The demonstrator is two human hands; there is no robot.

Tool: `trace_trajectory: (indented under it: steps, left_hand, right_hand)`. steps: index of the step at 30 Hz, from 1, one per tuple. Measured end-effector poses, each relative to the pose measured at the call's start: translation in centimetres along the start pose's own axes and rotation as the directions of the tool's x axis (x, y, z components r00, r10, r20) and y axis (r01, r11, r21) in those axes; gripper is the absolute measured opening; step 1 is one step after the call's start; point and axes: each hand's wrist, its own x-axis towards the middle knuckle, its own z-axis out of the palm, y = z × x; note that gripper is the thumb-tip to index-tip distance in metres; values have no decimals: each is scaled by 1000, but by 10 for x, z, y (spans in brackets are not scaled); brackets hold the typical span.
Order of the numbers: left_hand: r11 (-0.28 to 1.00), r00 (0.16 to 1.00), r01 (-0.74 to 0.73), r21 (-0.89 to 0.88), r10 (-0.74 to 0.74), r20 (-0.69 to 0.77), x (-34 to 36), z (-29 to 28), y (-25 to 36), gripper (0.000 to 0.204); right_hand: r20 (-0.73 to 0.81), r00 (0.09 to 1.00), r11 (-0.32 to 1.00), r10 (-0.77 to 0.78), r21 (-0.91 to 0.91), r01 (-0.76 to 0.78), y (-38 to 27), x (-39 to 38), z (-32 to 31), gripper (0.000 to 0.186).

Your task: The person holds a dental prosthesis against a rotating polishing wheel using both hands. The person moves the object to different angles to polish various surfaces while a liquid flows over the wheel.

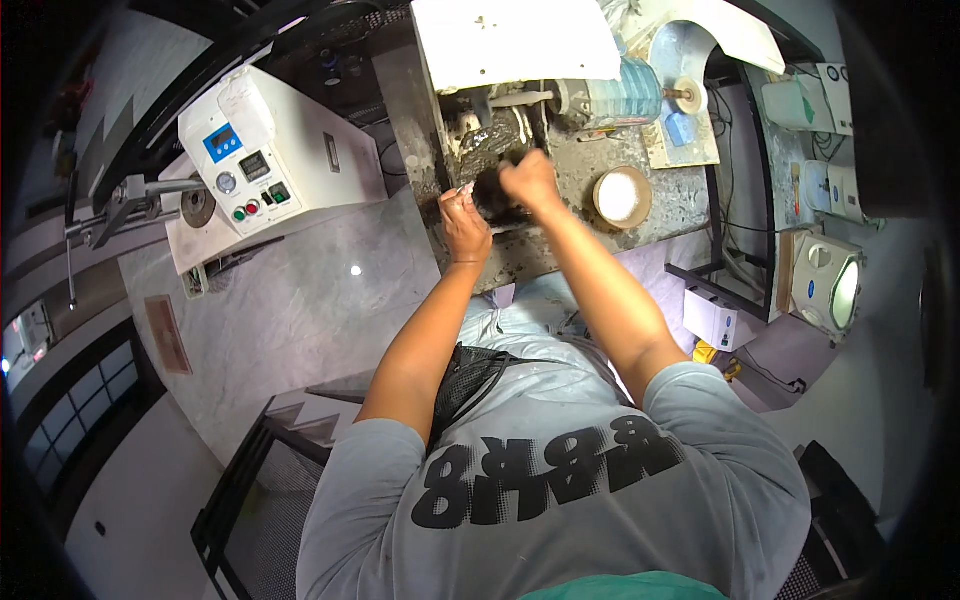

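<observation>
Both arms are stretched out over a grimy speckled stone counter [560,225], and the action is all packed into one small spot. The right hand [530,180] is closed into a fist around the top of a dark, roundish lump [497,200] that sits on the counter right at the foot of a wet, mud-caked machine [490,135] with a white top plate. The left hand [463,222] is just beside that lump, on its left, fingers pinched shut on a tiny pale piece [467,188]; what that piece is can't be made out, it's way too small. Whether the left hand actually touches the dark lump can't be told either. A round bowl of white stuff [621,196] is parked on the counter just right of the right forearm. A blue-tinted plastic water bottle [625,98] is lying on its side further back. Off to the left, well apart, a white control box [270,150] with a blue display and coloured buttons is seen.
</observation>
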Motion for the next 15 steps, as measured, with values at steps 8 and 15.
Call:
trace_trajectory:
  steps: [8, 15]
  left_hand:
    - [998, 1000, 28, -57, -28, 11, -3, -4, -13, 12]
    - [999, 999, -40, -22, 41, 25, -1, 2, -9, 15]
  right_hand:
    - [335, 825, 679, -454, -469, 564, -2, 25, -7, 50]
    - [357, 767, 480, -534, -618, 622, 28, 0, -6, 44]
